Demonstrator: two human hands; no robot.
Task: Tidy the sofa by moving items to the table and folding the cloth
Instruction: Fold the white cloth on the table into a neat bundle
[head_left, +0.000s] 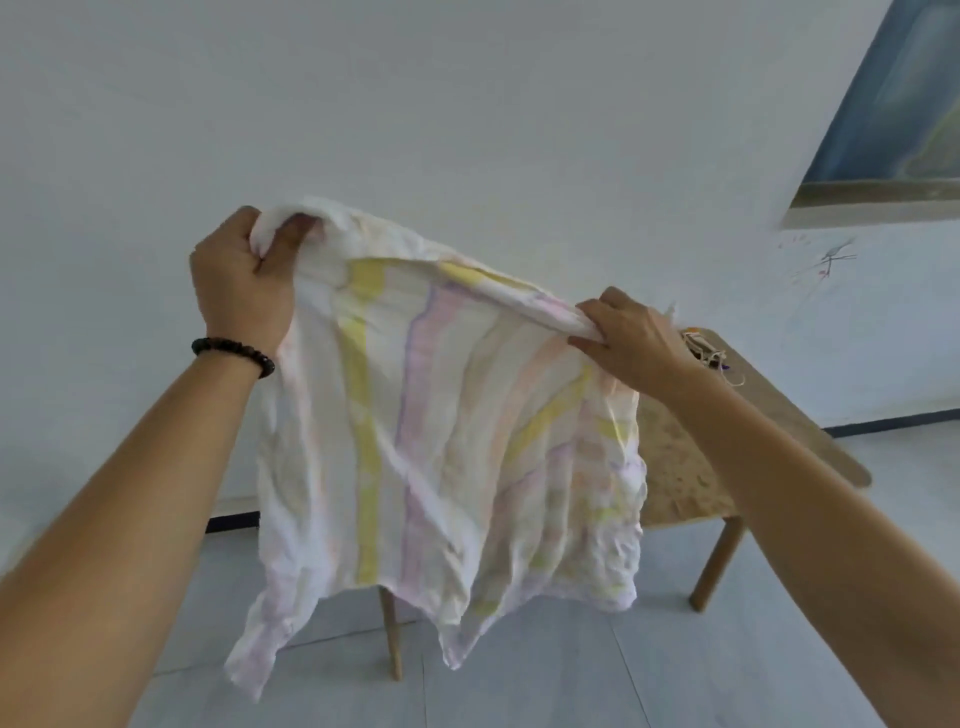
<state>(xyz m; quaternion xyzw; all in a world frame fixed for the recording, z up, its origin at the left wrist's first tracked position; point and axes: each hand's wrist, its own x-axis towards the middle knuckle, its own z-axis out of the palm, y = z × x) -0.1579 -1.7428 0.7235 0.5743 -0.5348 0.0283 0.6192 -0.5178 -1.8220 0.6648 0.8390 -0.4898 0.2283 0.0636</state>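
**Cloth** (441, 441): thin white fabric with faded yellow, pink and lilac stripes, well creased. You hold it up in the air in front of you by its top edge. The rest hangs free, and its lower corners dangle above the floor. It hides the near part of the table behind it.

**Left hand** (244, 280): raised higher than the other, with fingers and thumb clenched round a bunched upper corner of the cloth. A dark beaded bracelet (234, 354) sits on that wrist.

**Right hand** (631, 338): lower, pinching the rolled top edge of the cloth between thumb and fingers, with the back of the hand toward you.

**Tabletop** (675, 467): light wood with a rounded edge, on slanted wooden legs (718, 566). It stands near the wall, behind the cloth and your right forearm.

**Small items** (707, 353): a little heap at the far end of the tabletop, just past your right hand. It looks like cord with something orange, but it is too small to name surely.

**Wall** (467, 104): plain white, with pen scribbles (834, 260) at the right and a blue painting (893, 114) above them.

**Floor** (571, 675): pale grey tiles.
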